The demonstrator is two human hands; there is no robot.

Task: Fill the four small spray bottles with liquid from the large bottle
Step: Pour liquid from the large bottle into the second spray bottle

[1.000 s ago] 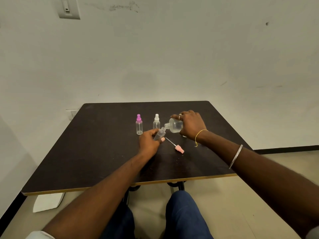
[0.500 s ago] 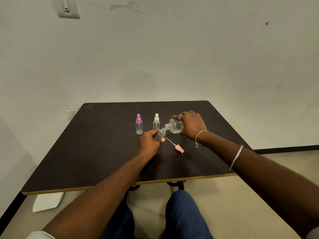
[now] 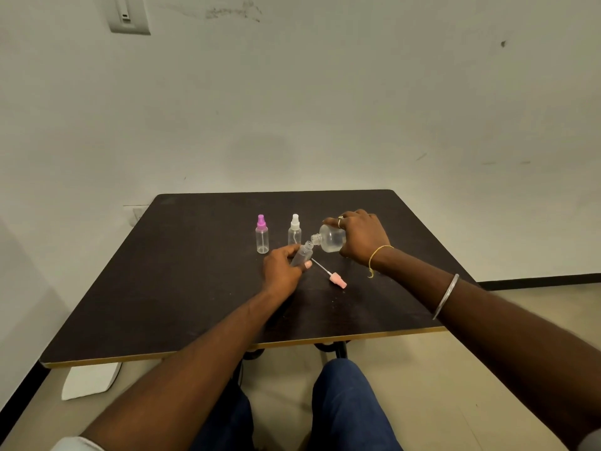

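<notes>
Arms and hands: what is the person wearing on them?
The right hand has a gold ring on one finger, a thin gold string bracelet at the wrist and a silver bangle further up. The left hand shows no jewellery; a white sleeve edge shows far up that arm.

Count, one table (image 3: 162, 288). Small spray bottles in view, 3: one purple-capped spray bottle (image 3: 262, 237), one white-capped spray bottle (image 3: 294, 232), one uncapped spray bottle (image 3: 303, 253). One large bottle (image 3: 331, 238). One loose pink spray cap (image 3: 338, 281) with dip tube. Hands, 2: my left hand (image 3: 281, 271), my right hand (image 3: 364, 237). On my right side: one ring (image 3: 339, 222), one gold bracelet (image 3: 377, 252), one silver bangle (image 3: 447, 296).
</notes>
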